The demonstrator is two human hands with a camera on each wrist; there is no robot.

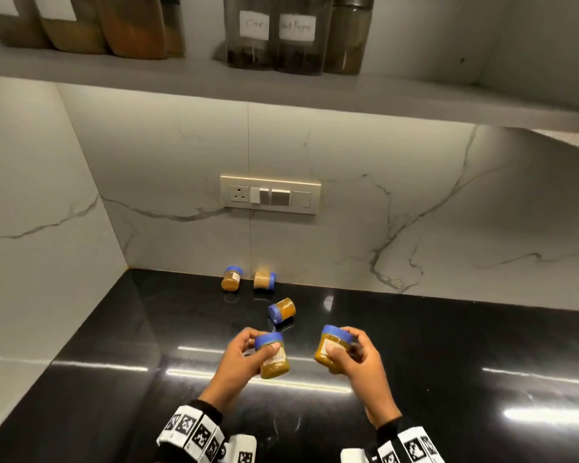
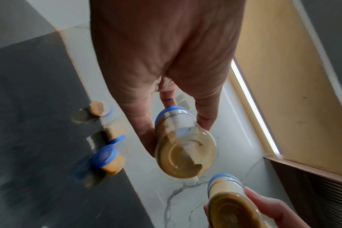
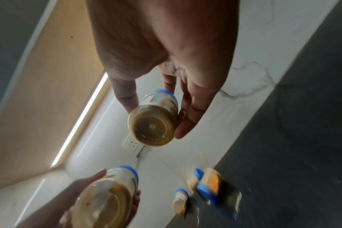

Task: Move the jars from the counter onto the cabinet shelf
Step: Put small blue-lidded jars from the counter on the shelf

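Blue-lidded jars of brown-yellow powder are the task's things, five in all. Much of the upper shelf (image 1: 315, 91) is cut off at 12 o'clock in the head view: the big storage jars (image 1: 274, 35) on it lose their tops to the frame edge, and only two handwritten labels can be partly read, one seemingly "Clove", the other "Black Pepper". More containers of orange and brown powder (image 1: 114, 31) stand at 11 o'clock, also cropped. Both wrist views are blurred with motion, so the labels on the small jars cannot be read there.

Above the black counter (image 1: 448, 345), the left hand (image 1: 244, 359) grips the left jar (image 1: 273, 357), thumb across its label and fingers curled behind; the wrist view shows its clear base (image 2: 185, 155) only partly covered by powder. At 3 o'clock from it, just apart, the right hand (image 1: 358, 359) grips the right jar (image 1: 333, 349) the same way, its base (image 3: 151, 126) fully covered.

Three jars lie on their sides on the counter: the near jar (image 1: 281, 310) at 12 o'clock from the hands, and further on, by the marble wall (image 1: 348, 228), the back left jar (image 1: 232, 278) and the back right jar (image 1: 264, 281), a little apart from each other.
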